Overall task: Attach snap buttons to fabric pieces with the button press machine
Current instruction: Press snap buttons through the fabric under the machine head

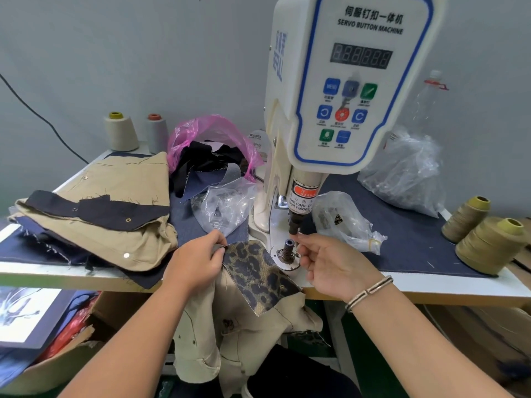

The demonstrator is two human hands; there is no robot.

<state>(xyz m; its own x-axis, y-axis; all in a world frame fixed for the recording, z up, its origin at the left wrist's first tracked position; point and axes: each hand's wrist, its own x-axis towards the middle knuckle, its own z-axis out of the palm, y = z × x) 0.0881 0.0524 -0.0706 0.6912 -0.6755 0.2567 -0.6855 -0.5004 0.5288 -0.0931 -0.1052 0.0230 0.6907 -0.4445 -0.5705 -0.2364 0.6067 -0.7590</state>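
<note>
At far left on the white tabletop (51, 275): a heap of tan garment pieces with dark navy flaps (94, 214), small metal snaps showing on them. Behind, two cream thread cones (122, 132) against the wall, then a pink plastic bag of dark fabric scraps (212, 145).

Nearer the middle, a clear plastic bag (227, 205) lying on blue denim cloth (408, 234). Left hand (198, 264) at the tabletop's front edge, thumb and forefinger pinching the upper corner of a leopard-print fabric flap (258, 271); grip clenched on that flap. Flap resting just left of the dark lower die post (287, 248), one metal snap visible near its lower end, with the attached tan garment (247, 334) hanging down off the edge.

Above the post, the white servo button press machine (339, 90), its black upper punch (296, 225) apart from the die. Right hand (336, 268), a silver bracelet (369, 291) on the wrist, fingertips gathered at the punch tip; whether the right grip holds a snap cannot be told.

Further right, another clear bag of small parts (344, 222), a crumpled clear bag (408, 173), and two olive thread cones (485, 234).
</note>
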